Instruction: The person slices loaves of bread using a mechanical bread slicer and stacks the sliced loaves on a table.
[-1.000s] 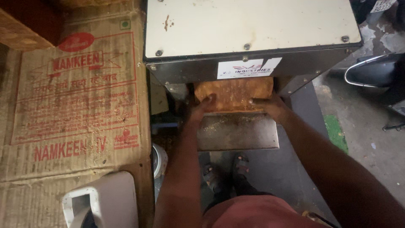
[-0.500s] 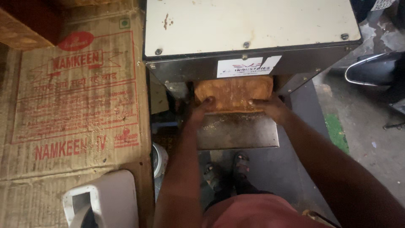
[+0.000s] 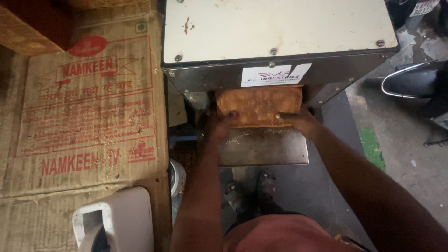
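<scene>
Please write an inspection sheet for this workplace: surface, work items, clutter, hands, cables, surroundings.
Surface: metal tray at the machine's front, dusted with crumbs.
Work items: brown flat slab lying at the opening of the box-shaped metal machine.
Clutter: flattened cardboard box on the left; white plastic container below it.
Hands: left hand and right hand each press a lower corner of the slab.
Cables: nothing seen.
Surroundings: dark floor with a green patch; sandalled feet below the tray.

A steel tray [image 3: 263, 148] juts from the grey machine [image 3: 280, 42] and bears a flat brown slab [image 3: 259, 106] — below, the dark floor [image 3: 303, 186] carries sandalled feet [image 3: 249, 189].
</scene>
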